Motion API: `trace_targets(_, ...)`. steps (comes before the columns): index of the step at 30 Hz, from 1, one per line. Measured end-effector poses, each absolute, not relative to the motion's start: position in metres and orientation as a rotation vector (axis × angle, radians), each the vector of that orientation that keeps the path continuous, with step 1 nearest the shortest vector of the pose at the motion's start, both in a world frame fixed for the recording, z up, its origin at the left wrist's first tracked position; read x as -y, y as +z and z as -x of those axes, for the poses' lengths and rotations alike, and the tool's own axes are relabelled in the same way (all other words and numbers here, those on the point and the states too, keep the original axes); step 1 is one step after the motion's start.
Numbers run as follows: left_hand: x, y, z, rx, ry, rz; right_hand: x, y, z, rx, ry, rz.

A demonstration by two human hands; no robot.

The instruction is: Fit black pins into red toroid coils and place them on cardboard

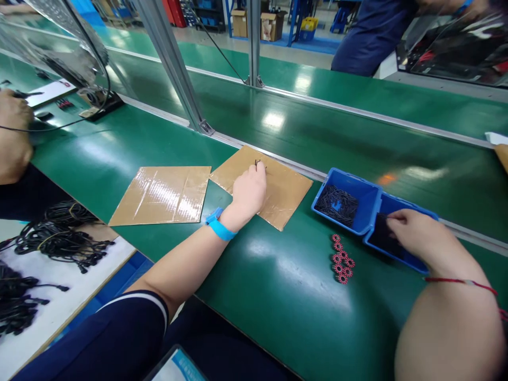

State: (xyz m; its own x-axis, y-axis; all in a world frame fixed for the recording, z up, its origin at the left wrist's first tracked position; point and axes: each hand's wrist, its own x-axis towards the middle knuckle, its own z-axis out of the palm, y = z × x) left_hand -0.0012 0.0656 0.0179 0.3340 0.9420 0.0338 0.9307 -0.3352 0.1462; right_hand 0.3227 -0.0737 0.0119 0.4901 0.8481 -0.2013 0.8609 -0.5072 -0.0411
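holding, left: my left hand pinches a few thin dark pieces above the right cardboard sheet; their tips poke out past my finger and thumb, probably so the ends stay in sight.
reaching, right: my right hand is down in the right blue bin, finger and thumb drawn together at its dark contents; whether anything is between them, i cannot tell.
left bin: the left blue bin carries a heap of thin dark strands, with a patch of blue floor showing through.
bin spot: both bins touch side by side near the metal rail, on my right, i think so that arm dips in without crossing the other.
red rings: a cluster of red-and-black rings lies on the green tabletop, nearer me than the bins, seemingly grouped to be within easy reach.
cardboard: the left cardboard sheet lies beside the other, shiny on top; both seem to serve as mats.
cables: black cable bundles rest low on my left, apart from my hands.
neighbour: a co-worker's hand shows at the left edge, well apart from mine.
writing: the blue-and-white card at my front has print too blurred to read; i make out no brand or label anywhere.
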Motion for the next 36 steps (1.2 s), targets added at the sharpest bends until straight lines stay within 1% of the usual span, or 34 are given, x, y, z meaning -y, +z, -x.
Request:
trace_targets(2,-0.052,0.019,-0.005,-1.633,0.233,-2.547,0.072,0.010,-0.316,-1.509,-0.385,-2.629)
trace_targets(3,-0.043,0.016,-0.008,-1.498,0.268,-2.578,0.071,0.010,-0.311,-1.504,-0.415,-2.621)
trace_targets(5,-0.025,0.006,-0.016,-1.082,0.302,-2.626,0.068,0.010,-0.302,-1.494,-0.438,-2.619)
trace_targets(8,0.001,-0.015,-0.025,-0.504,0.198,-2.648,0.065,0.012,-0.294,-1.471,-0.432,-2.638)
trace_targets(11,0.018,-0.031,-0.034,-0.270,0.168,-2.657,0.062,0.011,-0.291,-1.465,-0.442,-2.664)
trace_targets(14,0.029,-0.035,-0.044,-0.274,0.157,-2.627,0.060,0.009,-0.290,-1.486,-0.457,-2.678)
trace_targets(19,0.043,-0.038,-0.061,-0.416,0.140,-2.590,0.064,0.009,-0.294,-1.534,-0.398,-2.679)
trace_targets(25,0.045,-0.037,-0.063,-0.471,0.184,-2.463,0.067,0.014,-0.300,-1.553,-0.387,-2.693)
trace_targets(27,0.041,-0.033,-0.058,-0.487,0.258,-2.251,0.068,0.017,-0.300,-1.554,-0.388,-2.697)
trace_targets(33,0.026,-0.016,-0.040,-0.455,0.448,-1.288,0.075,0.041,-0.288,-1.565,-0.296,-2.722)
trace_targets(36,0.018,-0.004,-0.036,-0.437,0.519,-1.053,0.080,0.052,-0.267,-1.682,-0.275,-2.673)
